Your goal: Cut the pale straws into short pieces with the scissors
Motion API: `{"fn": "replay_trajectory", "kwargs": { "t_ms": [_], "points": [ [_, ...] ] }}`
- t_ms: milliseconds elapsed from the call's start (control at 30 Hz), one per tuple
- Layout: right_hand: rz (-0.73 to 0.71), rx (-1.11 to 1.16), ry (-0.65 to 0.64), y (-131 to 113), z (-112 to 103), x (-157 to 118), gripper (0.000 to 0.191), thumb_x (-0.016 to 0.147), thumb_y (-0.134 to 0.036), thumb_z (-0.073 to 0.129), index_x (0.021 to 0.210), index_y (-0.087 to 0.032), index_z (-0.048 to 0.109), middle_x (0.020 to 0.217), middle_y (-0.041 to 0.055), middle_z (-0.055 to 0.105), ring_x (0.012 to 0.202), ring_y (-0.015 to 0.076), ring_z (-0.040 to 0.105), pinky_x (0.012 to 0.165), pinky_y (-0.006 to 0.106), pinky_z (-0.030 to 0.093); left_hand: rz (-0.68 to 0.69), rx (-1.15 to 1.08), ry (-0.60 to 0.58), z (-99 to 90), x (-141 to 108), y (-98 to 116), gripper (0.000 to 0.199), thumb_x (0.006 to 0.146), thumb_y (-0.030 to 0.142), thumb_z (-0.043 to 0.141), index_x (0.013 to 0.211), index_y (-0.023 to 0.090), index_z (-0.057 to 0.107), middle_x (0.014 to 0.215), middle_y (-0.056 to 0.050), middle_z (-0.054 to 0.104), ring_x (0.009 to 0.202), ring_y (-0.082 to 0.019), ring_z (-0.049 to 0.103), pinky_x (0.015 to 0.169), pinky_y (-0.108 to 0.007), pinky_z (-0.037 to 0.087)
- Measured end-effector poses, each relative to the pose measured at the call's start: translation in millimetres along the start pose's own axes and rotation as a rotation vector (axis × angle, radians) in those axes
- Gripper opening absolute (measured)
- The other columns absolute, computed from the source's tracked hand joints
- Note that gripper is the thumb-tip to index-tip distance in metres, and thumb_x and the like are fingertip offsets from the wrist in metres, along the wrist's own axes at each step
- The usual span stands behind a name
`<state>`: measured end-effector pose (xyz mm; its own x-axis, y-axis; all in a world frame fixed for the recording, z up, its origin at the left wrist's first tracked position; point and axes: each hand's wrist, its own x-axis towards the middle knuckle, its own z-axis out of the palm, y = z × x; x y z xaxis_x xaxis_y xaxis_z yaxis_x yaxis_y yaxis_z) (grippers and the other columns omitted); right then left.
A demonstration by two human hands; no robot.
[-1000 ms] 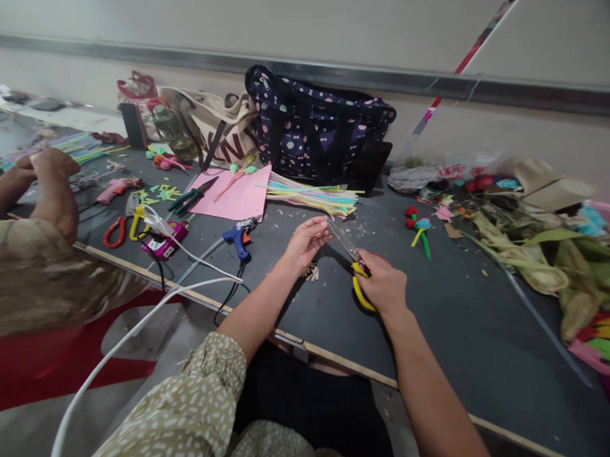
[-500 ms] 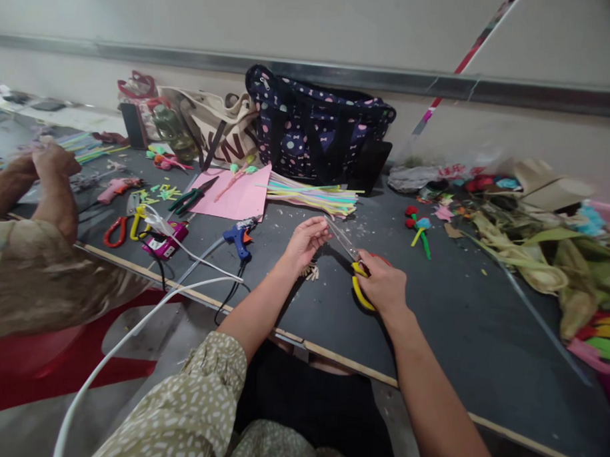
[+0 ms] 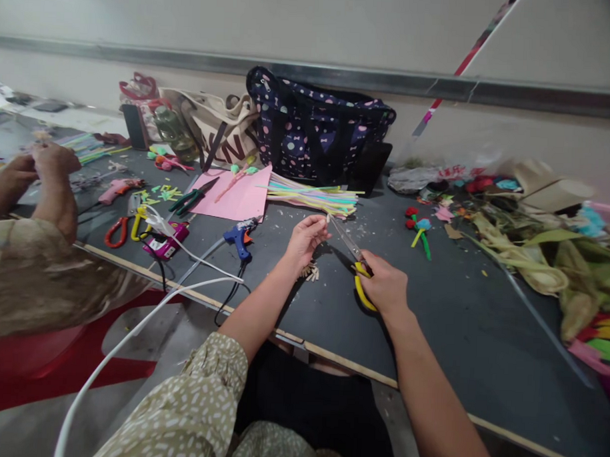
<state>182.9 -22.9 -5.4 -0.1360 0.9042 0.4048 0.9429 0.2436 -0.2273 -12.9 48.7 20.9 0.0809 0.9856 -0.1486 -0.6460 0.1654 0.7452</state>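
Note:
My right hand (image 3: 384, 282) is closed round the handles of a pair of scissors (image 3: 348, 239) with yellow on the grip. The blades point up and left, and their tips meet the fingertips of my left hand (image 3: 307, 238). Those fingers are pinched on a small pale piece (image 3: 329, 218), too little to name. Under my left hand lies a small heap of beige cut pieces (image 3: 312, 274), partly hidden by the wrist. White scraps are scattered on the dark table around the blades.
A blue glue gun (image 3: 240, 238) lies left of my hands. Behind are pipe cleaners (image 3: 316, 195), pink paper (image 3: 250, 203) and a dotted bag (image 3: 318, 132). Red and blue pompom flowers (image 3: 421, 227) lie to the right, before green husks (image 3: 539, 257). A co-worker's hands (image 3: 54, 163) are far left.
The scissors have shifted very slightly, and a pale piece now shows at the left fingertips by the blade tips. My hands otherwise stay nearly in place.

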Motion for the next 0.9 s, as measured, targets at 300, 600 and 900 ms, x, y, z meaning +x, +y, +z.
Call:
{"fn": "replay_trajectory", "kwargs": {
  "t_ms": [300,600,900],
  "points": [
    [-0.023,0.011,-0.011,-0.6,-0.1,-0.1,0.031,0.079,-0.026,0.051,0.106,-0.022,0.065,0.091,0.0038,0.071,0.075,0.0151,0.062,0.062,0.023,0.040,0.179,0.136,0.048,2.8,-0.5,-3.5,0.029,0.058,0.030,0.082,0.081,0.017,0.069,0.072,0.001,0.064,0.062,-0.008,0.055,0.066,-0.023,0.046],
    [-0.027,-0.008,-0.022,-1.1,-2.4,-0.4,0.037,0.078,-0.030,0.055,0.113,-0.024,0.062,0.096,0.0034,0.070,0.078,0.0163,0.062,0.061,0.024,0.040,0.148,0.090,0.053,2.0,0.4,-3.6,0.026,0.056,0.025,0.082,0.076,0.016,0.068,0.070,0.002,0.062,0.058,-0.007,0.055,0.067,-0.026,0.048],
    [-0.016,-0.043,-0.015,-2.4,-3.4,-0.1,0.035,0.079,-0.031,0.054,0.112,-0.025,0.062,0.096,0.0026,0.069,0.077,0.0155,0.061,0.059,0.024,0.038,0.115,0.069,0.067,2.4,1.2,-4.4,0.026,0.054,0.023,0.082,0.075,0.016,0.067,0.068,0.002,0.064,0.057,-0.007,0.055,0.067,-0.025,0.048]
  ]
}}
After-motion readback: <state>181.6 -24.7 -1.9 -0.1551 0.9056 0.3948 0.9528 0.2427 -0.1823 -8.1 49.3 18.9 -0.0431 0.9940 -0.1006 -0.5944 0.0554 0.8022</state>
